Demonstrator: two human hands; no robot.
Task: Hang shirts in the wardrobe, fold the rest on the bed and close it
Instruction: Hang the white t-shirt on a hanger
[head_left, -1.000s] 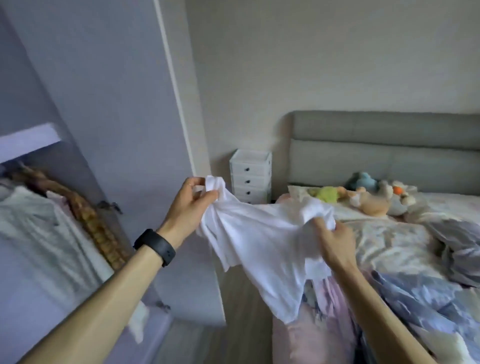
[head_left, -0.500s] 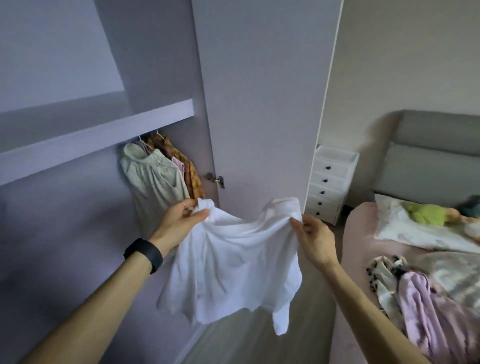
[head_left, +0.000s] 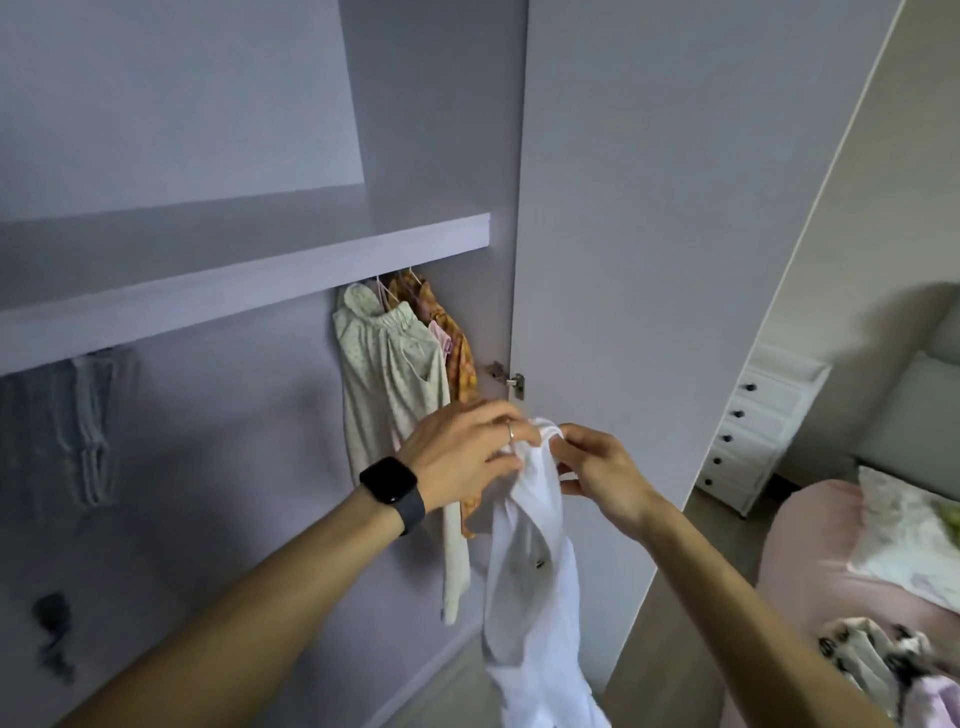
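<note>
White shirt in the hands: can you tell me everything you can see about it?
The white shirt looks like soft, thin cloth, plain but for a small dark mark near its middle. Its top is bunched where the left hand and the right hand pinch it close together; the rest hangs loose and crumpled, out of the picture's bottom. No hanger shows in it. It hangs before the open wardrobe door.

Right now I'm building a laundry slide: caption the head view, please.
Left hand and right hand pinch the top of a white shirt before the open wardrobe and its hanging clothes.
</note>
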